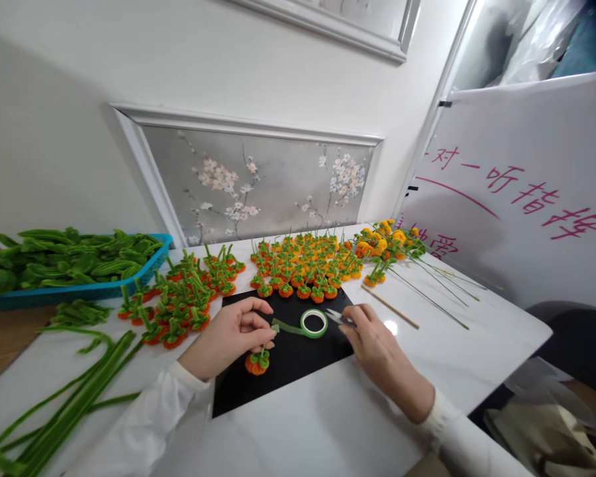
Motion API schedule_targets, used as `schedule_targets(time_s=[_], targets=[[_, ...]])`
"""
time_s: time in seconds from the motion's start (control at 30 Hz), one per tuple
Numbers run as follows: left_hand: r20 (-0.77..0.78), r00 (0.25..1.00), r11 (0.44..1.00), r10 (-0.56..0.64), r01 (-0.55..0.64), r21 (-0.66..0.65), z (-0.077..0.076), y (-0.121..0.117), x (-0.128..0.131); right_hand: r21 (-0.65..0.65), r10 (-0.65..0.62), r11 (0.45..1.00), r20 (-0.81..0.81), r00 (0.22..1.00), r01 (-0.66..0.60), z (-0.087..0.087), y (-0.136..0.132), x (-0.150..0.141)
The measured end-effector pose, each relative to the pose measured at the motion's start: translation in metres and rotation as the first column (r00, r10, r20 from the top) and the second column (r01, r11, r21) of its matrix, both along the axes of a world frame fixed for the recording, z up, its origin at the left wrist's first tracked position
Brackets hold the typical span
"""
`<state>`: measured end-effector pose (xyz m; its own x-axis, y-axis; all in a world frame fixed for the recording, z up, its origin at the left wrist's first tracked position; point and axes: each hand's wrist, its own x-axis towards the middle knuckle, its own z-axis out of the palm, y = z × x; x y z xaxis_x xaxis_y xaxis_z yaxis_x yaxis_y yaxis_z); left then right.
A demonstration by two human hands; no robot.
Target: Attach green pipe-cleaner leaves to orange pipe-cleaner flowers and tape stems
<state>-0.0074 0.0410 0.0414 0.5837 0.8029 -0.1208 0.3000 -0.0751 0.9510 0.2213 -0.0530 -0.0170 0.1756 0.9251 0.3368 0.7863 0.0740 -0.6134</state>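
Observation:
My left hand [243, 331] is closed in a pinch on the short stem of an orange pipe-cleaner flower [256, 363] with a green collar, its head hanging below my fingers. A strip of green floral tape [288, 327] runs from near these fingertips to its roll [314, 323], which lies flat on a black mat [258, 397]. Just right of the roll, my right hand [370, 334] is wrapped around small scissors [338, 317]. Their blades point left toward the roll; the handles are mostly hidden in my fingers.
Rows of orange and yellow flowers [302, 262] stand upside down behind the mat. More orange flowers [179, 305] and green pipe cleaners [79, 404] lie left. A blue basket [166, 248] holds green leaves. At right are a thin stick [390, 307] and long-stemmed yellow flowers [382, 238].

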Motion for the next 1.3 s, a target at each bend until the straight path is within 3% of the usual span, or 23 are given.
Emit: schedule_targets(time_s=[0.1,0.2,0.27,0.37,0.43,0.5,0.63,0.77,0.9,1.0,1.13,1.3], targets=[[0.010,1.000,0.995,0.028,-0.029,0.101,0.001,-0.006,0.005,-0.030,-0.103,0.992,0.382,0.919,0.124,-0.011,0.007,0.024],[0.013,1.000,0.983,0.014,-0.016,0.185,0.001,-0.012,0.008,0.009,-0.101,0.994,0.480,0.871,0.110,-0.008,0.010,0.024],[-0.004,1.000,0.973,-0.014,0.015,0.230,0.001,-0.016,0.010,0.052,-0.033,0.999,0.412,0.911,0.012,0.005,0.012,0.012],[-0.032,0.999,0.960,-0.041,0.048,0.276,0.000,-0.018,0.011,0.066,0.279,0.954,0.153,0.948,-0.292,0.030,0.021,-0.015],[-0.024,0.999,0.959,-0.048,0.053,0.279,0.000,-0.018,0.010,0.019,0.446,0.894,0.032,0.894,-0.447,0.042,0.031,-0.031],[0.004,0.998,0.968,-0.060,0.057,0.246,0.000,-0.016,0.008,-0.031,0.551,0.834,0.027,0.834,-0.550,0.047,0.041,-0.042],[0.042,0.988,0.988,-0.150,0.148,0.051,-0.001,-0.010,0.001,-0.068,0.722,0.689,-0.016,0.692,-0.721,0.040,0.055,-0.046],[0.072,0.973,0.973,-0.218,0.222,-0.061,-0.003,-0.007,-0.001,-0.011,0.725,0.688,0.012,0.688,-0.725,0.030,0.058,-0.044],[0.007,0.991,0.991,-0.135,0.135,0.015,-0.006,-0.008,0.005,0.007,0.698,0.715,0.046,0.715,-0.699,0.023,0.059,-0.043],[-0.043,0.996,0.995,-0.081,0.083,0.060,-0.007,-0.009,0.007,0.005,0.729,0.681,0.082,0.679,-0.732,0.021,0.060,-0.041],[-0.064,0.992,0.994,-0.107,0.107,0.008,-0.006,-0.009,0.005,0.009,0.770,0.623,0.173,0.615,-0.782,0.023,0.059,-0.037],[-0.058,0.988,0.989,-0.144,0.142,-0.027,-0.005,-0.010,0.004,0.001,0.742,0.647,0.226,0.631,-0.762,0.024,0.057,-0.035]])
